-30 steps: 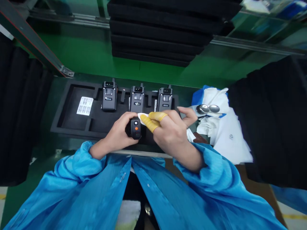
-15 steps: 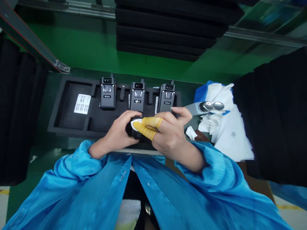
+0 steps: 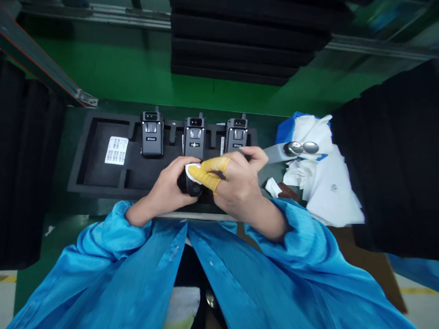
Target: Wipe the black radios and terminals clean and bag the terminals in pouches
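My left hand (image 3: 168, 187) is wrapped round a small black device (image 3: 188, 186), held just above the near edge of a black foam tray (image 3: 103, 176). My right hand (image 3: 236, 187) wears yellow finger cots on two fingers and presses a small white wipe (image 3: 190, 168) onto the top of that device. Three upright black radios marked "Riton" stand in the tray's slots behind my hands: one on the left (image 3: 151, 135), one in the middle (image 3: 195, 137), one on the right (image 3: 236, 135). A white label sheet (image 3: 116, 150) lies in the tray's left pocket.
A stack of black foam trays (image 3: 240, 41) sits at the back of the green bench (image 3: 120, 77). White cloths (image 3: 325, 183) and a shiny metal tool (image 3: 302, 147) lie at the right. Dark foam stacks flank both sides, one on the left (image 3: 24, 169) and one on the right (image 3: 394, 160).
The wipe under my right fingers has slid over the device's top, covering the orange button seen a second ago. Both hands stay together over the tray's near edge.
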`<state>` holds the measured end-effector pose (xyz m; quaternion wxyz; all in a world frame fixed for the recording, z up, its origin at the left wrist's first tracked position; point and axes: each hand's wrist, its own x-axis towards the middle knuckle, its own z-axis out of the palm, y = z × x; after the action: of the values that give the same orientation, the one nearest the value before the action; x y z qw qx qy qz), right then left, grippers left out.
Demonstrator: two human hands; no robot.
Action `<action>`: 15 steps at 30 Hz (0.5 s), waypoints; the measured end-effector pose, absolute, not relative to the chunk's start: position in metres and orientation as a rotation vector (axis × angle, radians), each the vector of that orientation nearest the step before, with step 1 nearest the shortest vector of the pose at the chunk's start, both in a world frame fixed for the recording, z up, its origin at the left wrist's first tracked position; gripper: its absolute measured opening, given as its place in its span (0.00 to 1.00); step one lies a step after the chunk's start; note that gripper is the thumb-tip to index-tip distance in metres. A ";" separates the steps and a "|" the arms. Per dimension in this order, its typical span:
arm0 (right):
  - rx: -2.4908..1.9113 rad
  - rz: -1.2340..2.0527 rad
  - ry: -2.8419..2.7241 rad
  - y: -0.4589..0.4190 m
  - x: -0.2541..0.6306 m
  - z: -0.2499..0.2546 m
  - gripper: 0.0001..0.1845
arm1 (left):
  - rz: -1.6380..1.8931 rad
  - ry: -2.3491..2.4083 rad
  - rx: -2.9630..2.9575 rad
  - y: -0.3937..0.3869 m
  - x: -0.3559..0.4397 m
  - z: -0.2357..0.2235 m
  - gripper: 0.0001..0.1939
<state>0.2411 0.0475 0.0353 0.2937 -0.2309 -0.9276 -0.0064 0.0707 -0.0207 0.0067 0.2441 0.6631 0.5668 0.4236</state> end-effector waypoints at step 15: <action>-0.744 0.153 -2.311 0.051 0.263 0.031 0.28 | 1.158 1.519 1.769 -0.022 0.071 0.009 0.29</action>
<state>0.2626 0.0507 0.0310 0.3469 -0.2868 -0.8910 0.0588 0.0712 -0.0218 0.0092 0.2657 0.6550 0.5626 0.4288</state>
